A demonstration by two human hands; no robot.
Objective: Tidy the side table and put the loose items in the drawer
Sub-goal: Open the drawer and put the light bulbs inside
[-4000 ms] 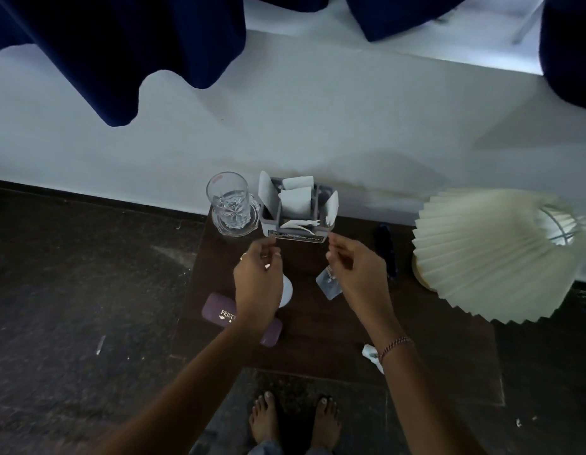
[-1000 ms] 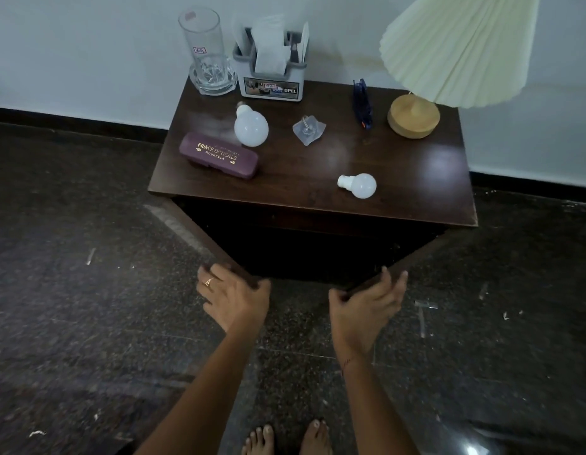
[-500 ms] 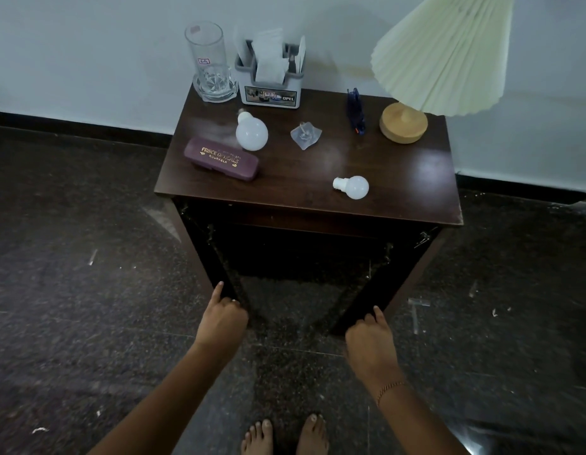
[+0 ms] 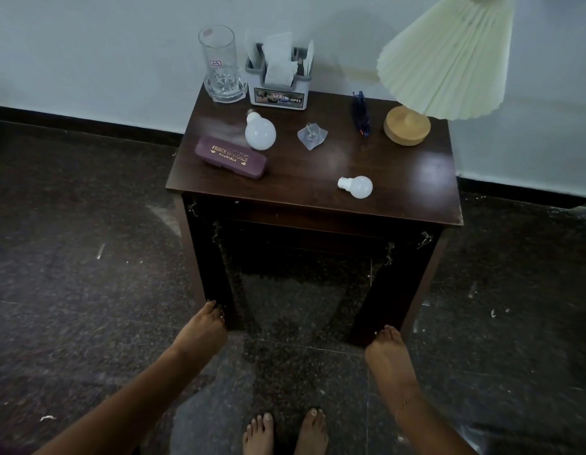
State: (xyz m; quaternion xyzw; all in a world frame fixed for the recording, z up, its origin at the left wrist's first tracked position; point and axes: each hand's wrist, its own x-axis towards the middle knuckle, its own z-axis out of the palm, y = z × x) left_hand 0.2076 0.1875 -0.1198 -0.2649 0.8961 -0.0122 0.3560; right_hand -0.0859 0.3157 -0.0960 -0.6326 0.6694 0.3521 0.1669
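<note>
Left hand [image 4: 203,326], right hand [image 4: 388,349] at drawer [image 4: 380,300] front corners; grip: cannot tell | big bulb [image 4: 260,134], small bulb [image 4: 359,187], case [image 4: 231,157] on counter [image 4: 400,178], left of lamp [image 4: 406,126] | risk: jerking drawer could roll 2 bulbs off

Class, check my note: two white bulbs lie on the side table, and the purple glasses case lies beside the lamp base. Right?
No: the head view shows the purple glasses case lying beside the larger bulb, at the far end from the lamp base. The rest holds.
</note>
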